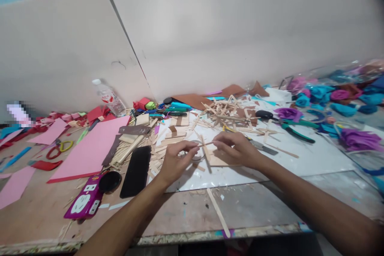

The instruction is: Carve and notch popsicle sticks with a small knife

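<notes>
My left hand [179, 159] and my right hand [235, 150] meet over the middle of the table, fingertips pinched. Between them runs a thin wooden strip [207, 144], held at its right end by my right thumb and forefinger. My left fingertips close on its other end. It crosses a flat craft stick [206, 154] that slants upright between the hands; whether the two are joined I cannot tell. Below my right hand lies a flat piece of light wood [225, 161] on a white sheet [186, 182]. A single craft stick [219, 212] rests near the table's front edge.
Piles of wooden sticks [229, 110] lie behind my hands. To the left are a black phone [135, 172], a purple case [84, 200], pink sheets [93, 148] and a plastic bottle [109, 98]. On the right are green-handled pliers [298, 133], a cutter [264, 147] and crepe-paper flowers [360, 140].
</notes>
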`<state>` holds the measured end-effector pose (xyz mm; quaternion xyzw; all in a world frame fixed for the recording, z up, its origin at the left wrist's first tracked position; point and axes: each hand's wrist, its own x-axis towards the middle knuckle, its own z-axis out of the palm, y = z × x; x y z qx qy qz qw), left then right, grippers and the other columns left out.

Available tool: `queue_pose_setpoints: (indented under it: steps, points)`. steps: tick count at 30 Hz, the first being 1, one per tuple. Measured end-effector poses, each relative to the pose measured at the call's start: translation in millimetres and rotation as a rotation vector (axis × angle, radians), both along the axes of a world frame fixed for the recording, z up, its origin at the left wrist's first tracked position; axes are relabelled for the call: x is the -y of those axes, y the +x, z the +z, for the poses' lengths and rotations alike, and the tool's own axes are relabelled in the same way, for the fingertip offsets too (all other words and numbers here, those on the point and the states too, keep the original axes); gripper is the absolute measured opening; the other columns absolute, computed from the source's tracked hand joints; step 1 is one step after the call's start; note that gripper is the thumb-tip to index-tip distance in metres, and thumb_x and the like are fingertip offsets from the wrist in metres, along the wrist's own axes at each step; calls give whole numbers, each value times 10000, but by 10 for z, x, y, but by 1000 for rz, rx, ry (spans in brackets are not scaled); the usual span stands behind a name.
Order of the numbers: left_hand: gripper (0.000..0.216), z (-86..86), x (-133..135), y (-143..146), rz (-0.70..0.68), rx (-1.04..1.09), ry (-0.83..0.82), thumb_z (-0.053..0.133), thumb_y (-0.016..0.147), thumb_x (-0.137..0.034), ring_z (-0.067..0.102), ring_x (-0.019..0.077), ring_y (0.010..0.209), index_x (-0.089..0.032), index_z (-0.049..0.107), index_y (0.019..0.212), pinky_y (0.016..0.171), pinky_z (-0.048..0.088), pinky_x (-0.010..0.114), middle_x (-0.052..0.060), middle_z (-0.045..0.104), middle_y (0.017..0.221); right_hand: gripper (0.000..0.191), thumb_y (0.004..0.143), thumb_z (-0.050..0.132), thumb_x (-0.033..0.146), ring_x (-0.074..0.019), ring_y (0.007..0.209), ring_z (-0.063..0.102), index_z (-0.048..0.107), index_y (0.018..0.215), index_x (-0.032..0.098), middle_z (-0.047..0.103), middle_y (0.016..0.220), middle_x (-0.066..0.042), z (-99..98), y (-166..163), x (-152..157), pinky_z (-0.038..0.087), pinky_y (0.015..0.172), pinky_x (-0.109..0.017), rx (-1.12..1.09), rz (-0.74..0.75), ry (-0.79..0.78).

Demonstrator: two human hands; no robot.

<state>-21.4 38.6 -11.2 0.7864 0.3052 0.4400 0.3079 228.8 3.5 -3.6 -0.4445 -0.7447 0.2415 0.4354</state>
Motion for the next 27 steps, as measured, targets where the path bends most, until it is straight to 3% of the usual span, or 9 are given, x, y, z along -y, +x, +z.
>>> queue_pose_setpoints:
  steps: [3,5,8,10,12,15,19,22,27]
  points:
    - [203,-4,9,9,26,-1,-36,710,960,-342,754,170,788,-181,789,1056,765,620,301,75,811,957,356,980,620,440,-103,479,472,669,756,168,546,543,23,32,-9,-1,347,454,-227,-69,-49,-57]
    - [259,-1,2,8,74,26,-39,685,978,-375,746,175,875,-179,756,1132,803,618,305,91,793,1053,393,1010,558,487,-99,450,449,695,832,165,533,543,25,42,-5,-10,343,429,-227,-142,-122,-52]
    - [348,10,-25,-10,163,85,-35,628,1010,-422,717,180,1006,-195,668,1271,837,612,304,117,723,1239,433,1059,430,490,-94,462,471,707,1180,179,709,819,-66,19,9,-35,410,434,-248,-242,-244,6]
    - [366,18,-44,-23,211,110,-27,605,1022,-432,702,179,1042,-219,627,1319,852,607,307,118,678,1310,399,1043,466,433,-104,507,538,687,1297,220,748,1100,-134,-20,13,-51,467,449,-270,-247,-253,44]
    - [361,26,-53,-29,239,118,-5,604,1024,-427,684,192,1101,-240,616,1332,913,594,336,110,650,1340,319,992,545,350,-168,683,677,750,1205,231,734,1248,-157,-61,1,-60,555,551,-317,-199,-200,90]
    - [344,41,-41,-19,247,118,43,625,1013,-414,632,229,1233,-258,623,1319,1055,536,408,98,622,1370,209,918,601,236,-256,978,747,807,956,237,769,1221,-137,-95,-40,-54,604,809,-412,-79,-54,168]
    - [313,71,0,2,260,49,161,603,1025,-398,563,260,1341,-259,620,1305,1173,434,480,103,602,1398,214,884,598,166,-225,901,756,794,918,244,806,1043,-92,-86,-45,-41,589,829,-380,57,52,228]
    - [318,90,15,6,315,-1,228,593,1027,-410,510,280,1397,-254,608,1303,1196,391,512,120,575,1439,212,889,557,157,-216,824,720,762,873,208,778,892,-83,-55,91,-82,560,775,-363,77,-107,272]
    - [339,115,19,21,399,-10,230,574,1034,-428,387,293,1494,-251,575,1323,1250,302,552,144,512,1498,199,942,539,167,-193,760,643,727,1001,142,747,975,-113,3,475,-224,520,721,-365,112,-497,280]
